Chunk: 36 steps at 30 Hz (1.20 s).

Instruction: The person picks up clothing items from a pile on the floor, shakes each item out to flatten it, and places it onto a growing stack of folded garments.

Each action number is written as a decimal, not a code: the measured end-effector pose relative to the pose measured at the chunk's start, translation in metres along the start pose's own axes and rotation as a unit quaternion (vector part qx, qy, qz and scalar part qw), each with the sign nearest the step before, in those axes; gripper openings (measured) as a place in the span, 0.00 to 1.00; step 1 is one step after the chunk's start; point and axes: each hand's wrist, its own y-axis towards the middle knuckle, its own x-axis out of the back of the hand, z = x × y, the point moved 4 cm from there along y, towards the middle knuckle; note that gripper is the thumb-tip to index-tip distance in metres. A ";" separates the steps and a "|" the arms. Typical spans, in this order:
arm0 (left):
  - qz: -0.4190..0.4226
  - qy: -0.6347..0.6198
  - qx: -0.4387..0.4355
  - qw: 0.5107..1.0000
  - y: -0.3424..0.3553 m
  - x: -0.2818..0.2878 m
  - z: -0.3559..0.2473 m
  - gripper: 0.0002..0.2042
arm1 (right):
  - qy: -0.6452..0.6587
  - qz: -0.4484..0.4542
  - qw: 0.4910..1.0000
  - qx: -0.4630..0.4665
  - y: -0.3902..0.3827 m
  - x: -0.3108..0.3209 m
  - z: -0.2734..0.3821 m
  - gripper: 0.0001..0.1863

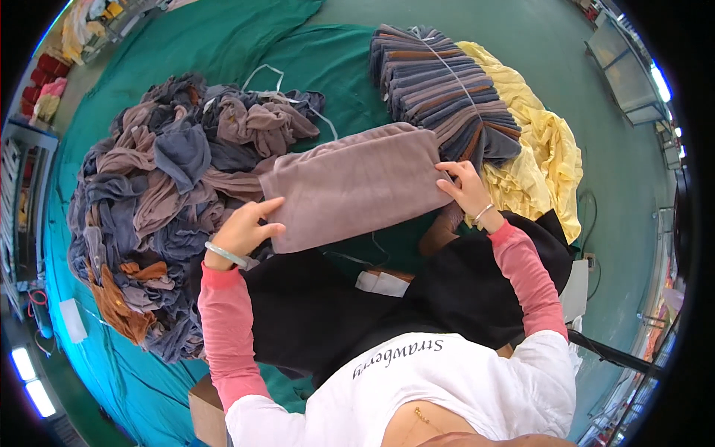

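A folded mauve-brown cloth [357, 186] is stretched between my hands, above my lap. At its left edge is my left hand [242, 231], thumb and index finger on the border; its other fingers are mostly hidden. My right hand [468, 190] pinches the right edge between thumb and fingers. The cloth looks smooth on top, with several layers showing along its far side. To the left lies a large heap of loose cloths [164, 194] in grey-blue, mauve and rust. Beyond my right hand is a stack of folded cloths [439, 82] tied with a pale string.
Green sheeting [223, 37] covers the floor under the piles. Yellow fabric [551, 149] lies bunched beside the tied stack. A white strip [328, 123] trails from the heap. Between my black-clad legs lies a small white piece [382, 283]. A cardboard box [208, 410] stands at lower left.
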 end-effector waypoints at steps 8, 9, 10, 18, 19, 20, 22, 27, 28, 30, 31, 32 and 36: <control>-0.252 0.020 0.133 0.958 -0.030 0.085 0.189 0.28 | 0.093 0.001 0.996 -0.009 -0.005 0.050 0.005 0.12; -0.273 0.113 0.146 0.944 -0.040 0.093 0.214 0.32 | 0.139 0.029 0.990 -0.022 -0.003 0.053 0.008 0.13; -0.273 0.114 0.146 0.944 -0.038 0.092 0.223 0.32 | 0.121 0.042 0.992 -0.019 -0.002 0.061 0.014 0.13; -0.276 0.477 0.413 0.725 -0.046 0.084 0.271 0.34 | 0.131 0.083 0.987 -0.031 0.024 0.088 0.065 0.13; -0.279 0.530 0.401 0.693 -0.051 0.086 0.280 0.27 | 0.140 0.095 0.985 -0.027 0.030 0.083 0.074 0.12; -0.287 0.523 0.322 0.735 -0.039 0.086 0.269 0.12 | 0.132 0.099 0.986 -0.030 0.031 0.080 0.080 0.13; -0.304 0.376 0.315 0.816 -0.009 0.093 0.240 0.10 | 0.125 0.105 0.987 -0.008 0.030 0.075 0.093 0.12; -0.407 -0.030 0.002 0.913 0.027 0.107 0.159 0.07 | 0.079 0.178 0.972 0.133 0.045 0.045 0.148 0.11; -0.400 -0.018 -0.072 0.914 0.041 0.104 0.118 0.06 | 0.073 0.170 0.974 0.127 0.050 0.043 0.153 0.11; -0.351 -0.103 -0.058 0.929 0.048 0.096 0.089 0.05 | 0.063 0.195 0.962 0.180 0.060 0.026 0.175 0.12; -0.336 -0.115 -0.077 0.932 0.055 0.091 0.056 0.05 | 0.069 0.187 0.959 0.201 0.067 0.020 0.178 0.14; -0.302 -0.181 -0.100 0.931 0.059 0.087 0.020 0.05 | 0.074 0.179 0.956 0.222 0.075 0.013 0.180 0.15; -0.178 -0.268 -0.179 0.930 0.052 0.093 -0.101 0.06 | 0.080 0.087 0.955 0.273 0.107 -0.015 0.196 0.35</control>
